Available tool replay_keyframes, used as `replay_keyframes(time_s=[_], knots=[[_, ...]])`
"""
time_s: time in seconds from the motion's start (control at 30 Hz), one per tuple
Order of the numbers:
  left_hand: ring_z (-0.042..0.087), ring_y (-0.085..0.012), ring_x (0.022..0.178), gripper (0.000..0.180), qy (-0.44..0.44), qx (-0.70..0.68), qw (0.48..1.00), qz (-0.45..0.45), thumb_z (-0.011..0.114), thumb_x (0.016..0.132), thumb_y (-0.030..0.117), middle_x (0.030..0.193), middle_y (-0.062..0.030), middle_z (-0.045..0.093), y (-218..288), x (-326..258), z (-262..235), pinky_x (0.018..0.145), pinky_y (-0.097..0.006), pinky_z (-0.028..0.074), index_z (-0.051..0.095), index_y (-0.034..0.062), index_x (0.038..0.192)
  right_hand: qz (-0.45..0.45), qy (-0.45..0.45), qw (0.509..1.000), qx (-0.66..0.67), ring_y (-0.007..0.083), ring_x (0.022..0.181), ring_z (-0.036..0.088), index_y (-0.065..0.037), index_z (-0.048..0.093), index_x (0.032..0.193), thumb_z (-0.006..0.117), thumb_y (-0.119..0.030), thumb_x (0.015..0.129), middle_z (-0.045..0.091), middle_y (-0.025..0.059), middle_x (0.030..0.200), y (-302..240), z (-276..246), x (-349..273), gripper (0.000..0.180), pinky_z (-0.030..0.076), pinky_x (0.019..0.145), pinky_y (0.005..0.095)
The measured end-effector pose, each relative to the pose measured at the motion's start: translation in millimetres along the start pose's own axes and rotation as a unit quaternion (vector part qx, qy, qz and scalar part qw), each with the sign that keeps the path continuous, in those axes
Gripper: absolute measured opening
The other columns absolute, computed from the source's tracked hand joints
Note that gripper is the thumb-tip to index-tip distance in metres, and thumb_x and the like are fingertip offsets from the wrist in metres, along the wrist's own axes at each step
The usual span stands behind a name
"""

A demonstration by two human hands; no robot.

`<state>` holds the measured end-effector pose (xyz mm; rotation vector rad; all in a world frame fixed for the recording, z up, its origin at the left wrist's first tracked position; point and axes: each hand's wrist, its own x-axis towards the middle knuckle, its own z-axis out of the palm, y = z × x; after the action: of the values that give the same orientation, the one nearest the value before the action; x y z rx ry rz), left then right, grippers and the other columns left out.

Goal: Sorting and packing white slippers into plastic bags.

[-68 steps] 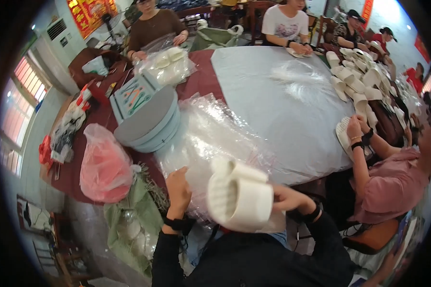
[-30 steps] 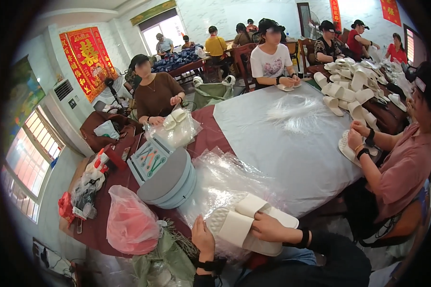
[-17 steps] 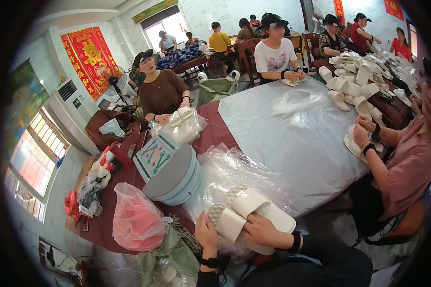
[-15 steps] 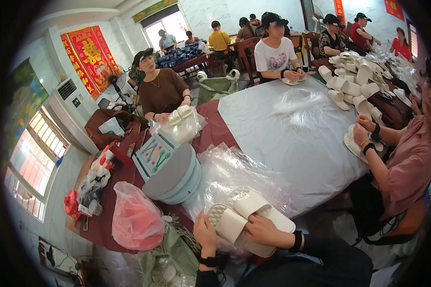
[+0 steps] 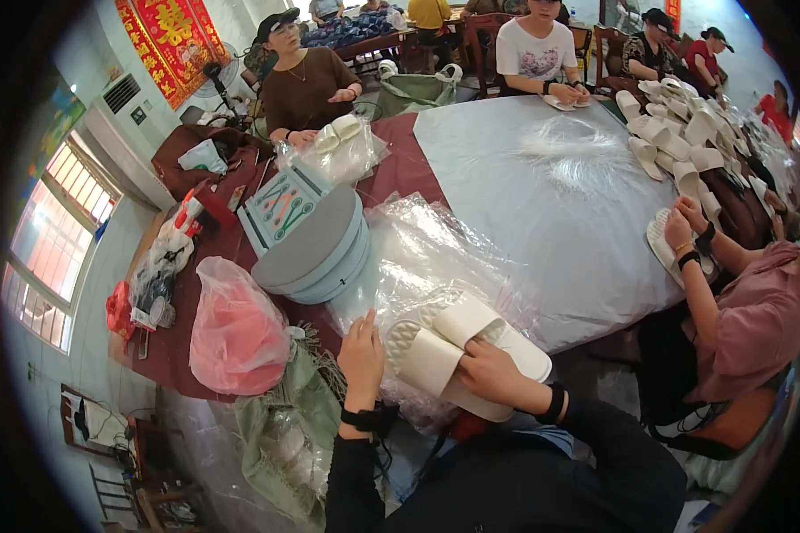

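My right hand (image 5: 493, 371) grips a pair of cream slippers (image 5: 425, 362) lying side by side, its fingers tucked in by the straps. The quilted footbeds show at the slippers' far left ends. Just left of them, my left hand (image 5: 363, 360) is raised with its fingers stretched out, close to the edge of the clear plastic bags (image 5: 409, 258). I see nothing held in it. The bags lie flat in a loose stack under and beyond the slippers.
A grey-blue rounded box (image 5: 316, 240) stands left of the bags, near a pink plastic bag (image 5: 236, 329) and a green woven sack (image 5: 284, 435). A grey sheet (image 5: 587, 293) covers the table's right part. Co-workers sit around; a slipper heap (image 5: 684, 133) lies far right.
The view has tilted down, so the table sits higher in the picture. My left hand has come away from the slippers' edge, fingers straighter. My right hand keeps its grip.
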<state>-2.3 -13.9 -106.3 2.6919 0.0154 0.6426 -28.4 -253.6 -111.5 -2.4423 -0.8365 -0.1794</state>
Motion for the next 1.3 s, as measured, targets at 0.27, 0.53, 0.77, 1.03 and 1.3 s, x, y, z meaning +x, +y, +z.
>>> replay_keyframes(time_s=[0.27, 0.53, 0.77, 1.03, 1.3], knots=[[0.06, -0.031, 0.088, 0.035, 0.0, 0.051, 0.999, 0.017, 0.051, 0.09, 0.026, 0.114, -0.013, 0.059, -9.4, -0.2, 8.1, 0.073, -0.037, 0.05, 0.055, 0.0182, 0.124, -0.026, 0.0, 1.0, 0.011, 0.0289, 0.09, 0.054, -0.004, 0.06, 0.081, 0.063, -0.019, 0.073, 0.053, 0.0123, 0.089, -6.3, -9.1, 6.7, 0.018, 0.048, 0.072, 0.0378], [0.06, -0.0315, 0.09, 0.038, -0.022, 0.061, 0.998, 0.024, 0.05, 0.09, 0.024, 0.118, -0.0168, 0.056, 10.4, -11.8, 14.1, 0.073, -0.038, 0.051, 0.051, 0.0173, 0.128, 0.06, 0.042, 0.997, -0.021, 0.0308, 0.089, 0.054, -0.002, 0.059, 0.086, 0.064, -0.023, 0.074, 0.052, 0.015, 0.089, -17.0, 20.5, 39.4, 0.024, 0.046, 0.075, 0.0391], [0.059, -0.0337, 0.094, 0.042, -0.026, 0.042, 0.998, 0.043, 0.05, 0.09, 0.021, 0.12, -0.0181, 0.055, 21.4, -25.7, 24.2, 0.078, -0.038, 0.049, 0.046, 0.0177, 0.132, 0.076, 0.105, 0.99, -0.046, 0.0332, 0.089, 0.053, 0.0, 0.059, 0.087, 0.064, -0.023, 0.075, 0.052, 0.0178, 0.09, -16.1, 42.1, 66.6, 0.026, 0.044, 0.077, 0.0409], [0.059, -0.0346, 0.095, 0.037, 0.006, -0.036, 0.999, 0.034, 0.053, 0.089, 0.019, 0.118, -0.0185, 0.055, 40.8, -40.2, 12.8, 0.077, -0.038, 0.049, 0.053, 0.0134, 0.125, 0.085, 0.104, 0.991, 0.012, 0.0399, 0.097, 0.048, 0.002, 0.056, 0.1, 0.062, -0.022, 0.075, 0.05, 0.0234, 0.1, -2.7, 31.1, 41.7, 0.035, 0.04, 0.084, 0.0459], [0.057, -0.035, 0.093, 0.036, 0.001, -0.009, 0.997, 0.081, 0.057, 0.087, 0.019, 0.116, -0.0195, 0.055, 70.7, -50.3, 1.2, 0.076, -0.038, 0.049, 0.056, 0.0125, 0.122, 0.088, 0.137, 0.987, 0.016, 0.0386, 0.093, 0.048, 0.001, 0.058, 0.087, 0.063, -0.02, 0.074, 0.05, 0.0215, 0.091, 3.3, 16.3, 7.3, 0.025, 0.037, 0.086, 0.047]])
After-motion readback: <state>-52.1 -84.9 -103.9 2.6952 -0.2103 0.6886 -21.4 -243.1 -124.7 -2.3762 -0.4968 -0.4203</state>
